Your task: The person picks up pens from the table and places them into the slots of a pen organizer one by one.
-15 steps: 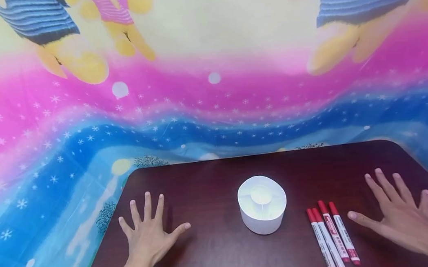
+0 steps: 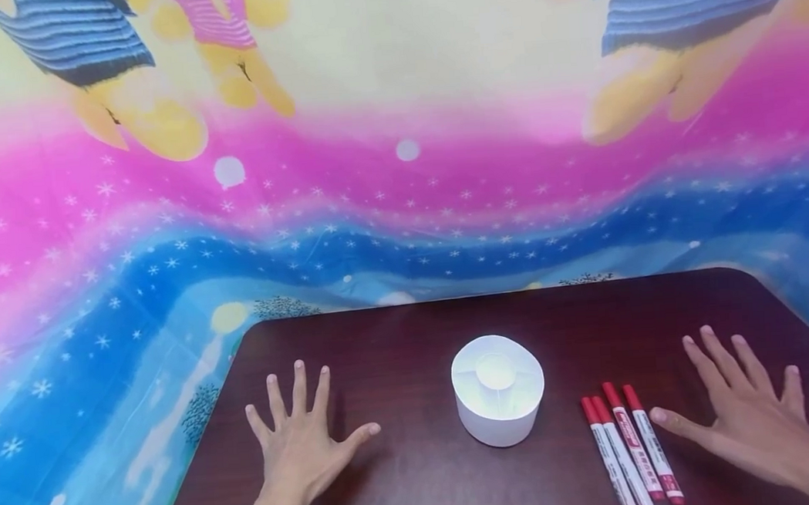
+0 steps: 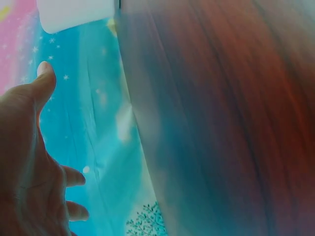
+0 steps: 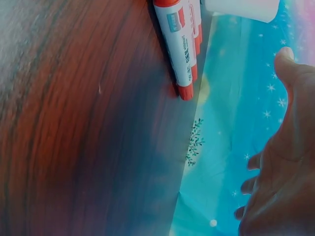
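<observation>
A round white organizer (image 2: 501,424) stands upright on the dark wooden table, its inside split by dividers around a central cup. To its right lie several red-capped white markers (image 2: 632,451), side by side and slanting toward the front. My left hand (image 2: 301,452) hovers over the left part of the table with its fingers spread and nothing in it. Fingers spread too, my right hand (image 2: 748,409) holds nothing; its thumb tip is close to the rightmost marker. In the right wrist view the markers (image 4: 179,49) show beyond the hand's thumb side.
The dark brown table (image 2: 382,346) has rounded far corners. Behind and beside it hangs a colourful cloth (image 2: 344,171) with snowflakes and cartoon figures in pink and blue.
My left hand has moved a little to the right, toward the white organizer. My right hand has shifted slightly left, nearer the markers. The organizer and markers lie as before.
</observation>
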`<state>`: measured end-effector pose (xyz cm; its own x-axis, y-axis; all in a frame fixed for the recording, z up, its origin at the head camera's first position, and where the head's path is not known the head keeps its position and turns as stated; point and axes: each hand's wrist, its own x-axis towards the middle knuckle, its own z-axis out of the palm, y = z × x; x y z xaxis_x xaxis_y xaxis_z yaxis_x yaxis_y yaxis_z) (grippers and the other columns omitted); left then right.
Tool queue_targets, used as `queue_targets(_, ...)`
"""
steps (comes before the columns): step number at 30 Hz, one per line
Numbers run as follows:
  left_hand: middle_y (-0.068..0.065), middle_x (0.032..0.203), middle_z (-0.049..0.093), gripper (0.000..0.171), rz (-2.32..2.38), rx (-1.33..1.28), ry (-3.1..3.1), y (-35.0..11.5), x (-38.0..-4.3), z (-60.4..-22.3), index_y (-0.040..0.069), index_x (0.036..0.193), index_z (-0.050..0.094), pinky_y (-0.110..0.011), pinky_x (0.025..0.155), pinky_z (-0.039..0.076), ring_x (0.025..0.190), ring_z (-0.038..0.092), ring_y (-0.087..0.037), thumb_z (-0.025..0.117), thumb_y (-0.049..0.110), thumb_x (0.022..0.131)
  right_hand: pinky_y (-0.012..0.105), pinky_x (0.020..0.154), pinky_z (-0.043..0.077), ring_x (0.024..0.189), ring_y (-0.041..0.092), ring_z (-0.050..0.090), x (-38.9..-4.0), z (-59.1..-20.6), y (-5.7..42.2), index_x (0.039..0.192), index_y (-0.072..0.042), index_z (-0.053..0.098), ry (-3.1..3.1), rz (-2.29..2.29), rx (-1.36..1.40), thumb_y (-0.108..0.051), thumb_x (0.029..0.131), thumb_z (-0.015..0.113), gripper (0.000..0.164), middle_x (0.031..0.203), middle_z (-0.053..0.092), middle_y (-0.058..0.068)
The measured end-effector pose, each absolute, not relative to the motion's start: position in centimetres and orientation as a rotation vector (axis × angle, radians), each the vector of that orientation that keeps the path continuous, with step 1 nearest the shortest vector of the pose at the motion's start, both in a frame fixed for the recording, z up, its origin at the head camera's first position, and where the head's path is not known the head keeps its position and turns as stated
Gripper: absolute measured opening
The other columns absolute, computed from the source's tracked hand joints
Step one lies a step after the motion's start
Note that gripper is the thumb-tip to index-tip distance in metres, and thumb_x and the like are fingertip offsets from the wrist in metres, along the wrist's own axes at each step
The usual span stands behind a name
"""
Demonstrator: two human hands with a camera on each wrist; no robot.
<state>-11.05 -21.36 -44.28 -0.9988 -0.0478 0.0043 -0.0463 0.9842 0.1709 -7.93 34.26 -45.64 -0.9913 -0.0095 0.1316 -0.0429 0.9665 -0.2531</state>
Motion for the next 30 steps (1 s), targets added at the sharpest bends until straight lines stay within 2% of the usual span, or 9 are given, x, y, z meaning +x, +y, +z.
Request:
queue_targets(9, -0.014, 0.182, 0.002, 0.122, -0.322, -0.012, -3.099, -18.7, -11.5, -44.2, 0.025, 0.173, 0.023, -0.085, 0.122, -0.010, 0.165, -0.012, -0.054, 0.060, 0.094, 0.080, 0.080, 0.111, -0.033, 0.163, 0.045, -0.026, -7.9, -46.2, 33.6, 0.173, -0.011, -0.001, -2.968, 0.445, 0.048, -0.065, 0.094, 0.070, 0.119, 0.179, -0.015, 0.019)
queue_targets(14, -0.014, 0.182, 0.009, 0.120, -0.334, -0.063, -3.063, -17.5, -11.5, -44.1, 0.025, 0.172, 0.027, -0.085, 0.123, -0.005, 0.165, -0.006, -0.054, 0.060, 0.093, 0.079, 0.082, 0.112, -0.031, 0.163, 0.045, -0.025, -7.9, -46.4, 33.3, 0.173, -0.010, -0.001, -2.970, 0.448, 0.052, -0.066, 0.094, 0.070, 0.119, 0.179, -0.015, 0.019)
queue_targets(22, -0.012, 0.182, 0.012, 0.120, -0.328, -0.116, -3.029, -16.1, -11.8, -44.1, 0.026, 0.172, 0.029, -0.084, 0.124, 0.000, 0.166, -0.002, -0.052, 0.061, 0.094, 0.078, 0.078, 0.112, -0.033, 0.163, 0.043, -0.027, -7.8, -46.7, 32.7, 0.173, -0.011, -0.001, -2.978, 0.482, 0.070, -0.065, 0.094, 0.070, 0.119, 0.179, -0.014, 0.019)
queue_targets(30, -0.011, 0.182, 0.014, 0.121, -0.355, -0.208, -2.986, -14.6, -11.9, -44.3, 0.026, 0.171, 0.030, -0.081, 0.127, 0.003, 0.167, 0.003, -0.048, 0.066, 0.092, 0.076, 0.085, 0.117, -0.018, 0.164, 0.051, -0.017, -7.9, -46.9, 32.5, 0.172, -0.003, 0.002, -3.003, 0.541, 0.130, -0.061, 0.096, 0.070, 0.117, 0.177, -0.004, 0.029)
